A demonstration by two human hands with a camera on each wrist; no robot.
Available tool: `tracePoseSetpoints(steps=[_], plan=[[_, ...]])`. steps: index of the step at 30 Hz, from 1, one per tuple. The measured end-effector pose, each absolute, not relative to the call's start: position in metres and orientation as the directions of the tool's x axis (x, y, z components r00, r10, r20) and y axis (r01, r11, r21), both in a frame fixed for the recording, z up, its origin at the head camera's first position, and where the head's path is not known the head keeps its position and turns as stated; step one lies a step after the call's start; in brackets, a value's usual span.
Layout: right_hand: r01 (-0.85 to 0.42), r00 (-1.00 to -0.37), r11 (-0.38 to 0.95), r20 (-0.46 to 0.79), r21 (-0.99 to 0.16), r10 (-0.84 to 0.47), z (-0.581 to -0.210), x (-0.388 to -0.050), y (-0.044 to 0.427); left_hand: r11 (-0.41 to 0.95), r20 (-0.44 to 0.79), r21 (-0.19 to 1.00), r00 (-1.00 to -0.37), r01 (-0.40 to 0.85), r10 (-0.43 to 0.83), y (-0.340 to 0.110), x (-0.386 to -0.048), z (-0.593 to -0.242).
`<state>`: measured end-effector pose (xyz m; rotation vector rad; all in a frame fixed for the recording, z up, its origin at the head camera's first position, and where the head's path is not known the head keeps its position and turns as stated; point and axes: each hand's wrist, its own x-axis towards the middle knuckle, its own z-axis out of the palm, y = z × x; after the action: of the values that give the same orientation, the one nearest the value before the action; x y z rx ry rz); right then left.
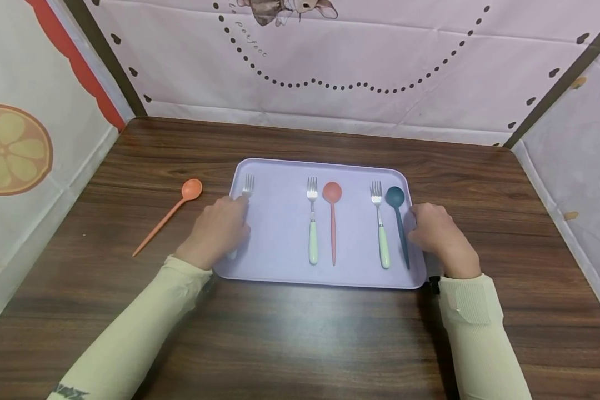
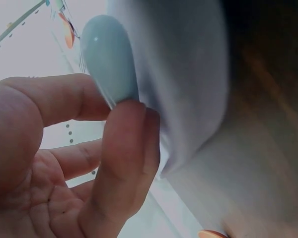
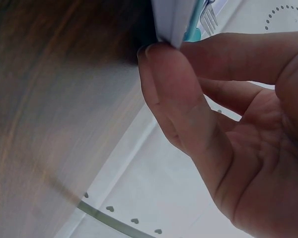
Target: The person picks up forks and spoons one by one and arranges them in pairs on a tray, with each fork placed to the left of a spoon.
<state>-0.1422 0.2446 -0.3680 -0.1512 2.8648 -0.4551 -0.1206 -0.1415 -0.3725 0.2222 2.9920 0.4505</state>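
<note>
A lilac tray (image 1: 280, 239) lies on the wooden table. At its left end my left hand (image 1: 219, 230) pinches a fork (image 1: 249, 183); the fork's pale handle (image 2: 109, 54) shows between thumb and fingers in the left wrist view, close to the tray's rim. My right hand (image 1: 441, 233) grips the tray's right rim, seen between thumb and fingers in the right wrist view. On the tray lie a green-handled fork (image 1: 313, 239) beside a pink spoon (image 1: 333, 194), and another green-handled fork (image 1: 384, 244) beside a dark teal spoon (image 1: 395, 197).
An orange spoon (image 1: 192, 189) lies on the table (image 1: 300, 333) left of the tray, its handle slanting toward the near left. Printed cloth (image 1: 330, 61) hangs behind the table's far edge and along both sides.
</note>
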Motion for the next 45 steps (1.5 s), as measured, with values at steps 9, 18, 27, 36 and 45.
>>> tracePoseSetpoints(steps=[9, 18, 27, 36, 45], plan=[[-0.069, -0.966, 0.946, -0.215, -0.315, -0.142, -0.368, -0.142, 0.244, 0.940, -0.101, 0.321, -0.982, 0.119, 0.159, -0.139, -0.119, -0.372], [-0.052, -0.967, 0.947, -0.222, -0.317, -0.127, -0.368, -0.141, 0.244, 0.935, -0.095, 0.338, -0.984, 0.108, 0.148, -0.139, -0.118, -0.369], [-0.066, -0.966, 0.949, -0.217, -0.309, -0.138, -0.368, -0.143, 0.245, 0.934, -0.023, 0.329, -0.987, 0.140, 0.157, -0.145, -0.117, -0.369], [-0.064, -0.966, 0.946, -0.219, -0.317, -0.139, -0.369, -0.143, 0.245, 0.937, 0.037, 0.324, -0.991, 0.134, 0.129, -0.152, -0.114, -0.368], [-0.049, -0.968, 0.947, -0.220, -0.318, -0.124, -0.368, -0.142, 0.245, 0.940, 0.079, 0.307, -0.988, 0.151, 0.133, -0.158, -0.115, -0.369]])
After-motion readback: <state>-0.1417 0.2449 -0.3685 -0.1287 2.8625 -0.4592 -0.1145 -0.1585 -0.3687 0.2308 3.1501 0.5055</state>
